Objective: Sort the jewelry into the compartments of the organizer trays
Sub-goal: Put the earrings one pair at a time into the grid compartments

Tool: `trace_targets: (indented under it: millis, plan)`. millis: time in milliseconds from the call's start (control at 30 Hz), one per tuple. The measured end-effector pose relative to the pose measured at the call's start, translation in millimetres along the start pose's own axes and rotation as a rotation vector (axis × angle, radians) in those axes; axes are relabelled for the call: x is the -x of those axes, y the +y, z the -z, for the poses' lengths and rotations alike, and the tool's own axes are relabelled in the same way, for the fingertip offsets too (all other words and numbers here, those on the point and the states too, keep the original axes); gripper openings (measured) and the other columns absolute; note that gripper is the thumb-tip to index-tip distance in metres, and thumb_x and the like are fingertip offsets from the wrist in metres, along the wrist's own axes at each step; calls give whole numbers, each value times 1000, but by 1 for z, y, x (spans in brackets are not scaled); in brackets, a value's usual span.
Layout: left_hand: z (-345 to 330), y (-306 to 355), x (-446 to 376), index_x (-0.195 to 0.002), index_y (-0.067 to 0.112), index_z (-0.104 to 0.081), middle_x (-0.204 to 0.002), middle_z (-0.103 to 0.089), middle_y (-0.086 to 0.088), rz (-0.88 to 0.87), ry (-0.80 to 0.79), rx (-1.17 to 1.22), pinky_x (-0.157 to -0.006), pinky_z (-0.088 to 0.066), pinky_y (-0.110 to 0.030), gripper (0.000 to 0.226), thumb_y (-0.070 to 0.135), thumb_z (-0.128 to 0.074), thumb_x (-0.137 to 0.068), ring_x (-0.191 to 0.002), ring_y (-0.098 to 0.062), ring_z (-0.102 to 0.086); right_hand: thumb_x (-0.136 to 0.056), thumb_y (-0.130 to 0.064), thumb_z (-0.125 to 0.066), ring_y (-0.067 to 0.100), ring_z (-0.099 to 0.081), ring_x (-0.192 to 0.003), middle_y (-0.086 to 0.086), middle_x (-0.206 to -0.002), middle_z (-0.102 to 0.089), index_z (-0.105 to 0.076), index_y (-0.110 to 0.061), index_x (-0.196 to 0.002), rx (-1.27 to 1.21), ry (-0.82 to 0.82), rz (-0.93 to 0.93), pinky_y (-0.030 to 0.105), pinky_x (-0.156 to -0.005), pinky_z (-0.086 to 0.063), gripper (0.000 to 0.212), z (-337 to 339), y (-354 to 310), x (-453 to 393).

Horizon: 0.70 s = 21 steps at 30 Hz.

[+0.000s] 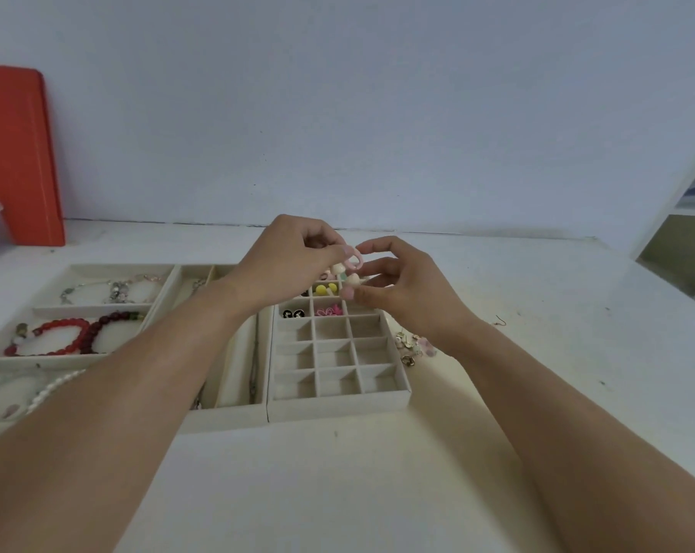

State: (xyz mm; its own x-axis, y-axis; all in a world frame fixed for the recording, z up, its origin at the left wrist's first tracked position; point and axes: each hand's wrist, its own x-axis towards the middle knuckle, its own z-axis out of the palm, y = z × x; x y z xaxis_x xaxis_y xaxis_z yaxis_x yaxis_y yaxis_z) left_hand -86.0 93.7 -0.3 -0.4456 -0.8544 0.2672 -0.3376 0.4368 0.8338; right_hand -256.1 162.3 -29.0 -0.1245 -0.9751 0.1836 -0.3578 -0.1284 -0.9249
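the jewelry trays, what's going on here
A person is sorting jewelry. Both hands, left hand and right hand, hold small pink and cream pieces above the grid tray. A few far cells hold items; the nearer ones look empty. Red bead bracelets lie in the left tray, and loose earrings wait on the table.

A pink ring (355,260), red beaded bracelets (64,336), yellow earrings (324,289) and cream trays (340,401) sit before an orange board (16,153).

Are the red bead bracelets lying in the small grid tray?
No, the red bead bracelets lie in the wide-compartment tray at left, apart from the grid tray.
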Motion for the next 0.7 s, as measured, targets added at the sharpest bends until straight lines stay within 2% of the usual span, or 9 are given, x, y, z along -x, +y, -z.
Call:
trace_targets:
  millis: [133,233,300,400,500,600,700]
  plan:
    - [0,1,1,-81,17,-78,-69,-66,-2,-1,7,4,-48,-37,-7,7,23,-76,-86,-48,2,-50,-83,-12,-81,12,-72,-77,0,-86,-78,-67,-15,-107,-54,-2,14,25,-73,-59,29,-1,0,1]
    - [0,0,1,-83,16,-78,-70,-66,-5,-6,8,-18,-48,-37,-10,10,24,-75,-87,-48,0,-49,-87,-13,-78,13,-70,-73,7,-82,-77,-71,-10,-103,-88,3,19,25,-69,-58,19,0,1,0]
    - [-1,-1,0,-83,17,-77,-69,-65,-4,-5,15,-28,-50,-40,-13,11,26,-75,-88,-50,-3,-50,-87,-15,-78,15,-69,-74,11,-83,-76,-74,-10,-102,-94,8,12,26,-70,-58,16,1,2,-1]
    - [-1,-2,-1,-86,16,-77,-76,-69,-10,3,22,-24,-52,-43,-12,12,27,-75,-88,-53,-1,-56,-87,-20,-78,17,-68,-78,6,-85,-74,-77,-9,-101,-192,6,-40,25,-70,-54,18,4,2,-3]
    - [-1,-4,-1,-87,14,-77,-73,-67,-7,9,10,-36,-47,-39,-10,15,30,-76,-88,-45,2,-51,-88,-21,-77,18,-66,-80,4,-89,-74,-78,-12,-101,-243,16,-72,26,-72,-53,16,8,5,-7]
    - [-2,-6,-1,-85,14,-77,-69,-67,-4,-13,-27,-75,-50,-38,-11,18,32,-76,-87,-45,1,-49,-89,-18,-76,17,-64,-76,6,-85,-71,-76,-8,-100,-212,45,-73,24,-67,-51,15,8,8,-8]
    - [-3,-12,-2,-80,22,-77,-74,-71,-5,-13,-87,-136,-61,-45,-23,18,39,-77,-85,-54,-6,-53,-90,-19,-75,11,-61,-69,11,-81,-71,-77,-10,-95,-60,71,-42,21,-64,-50,11,7,12,-8]
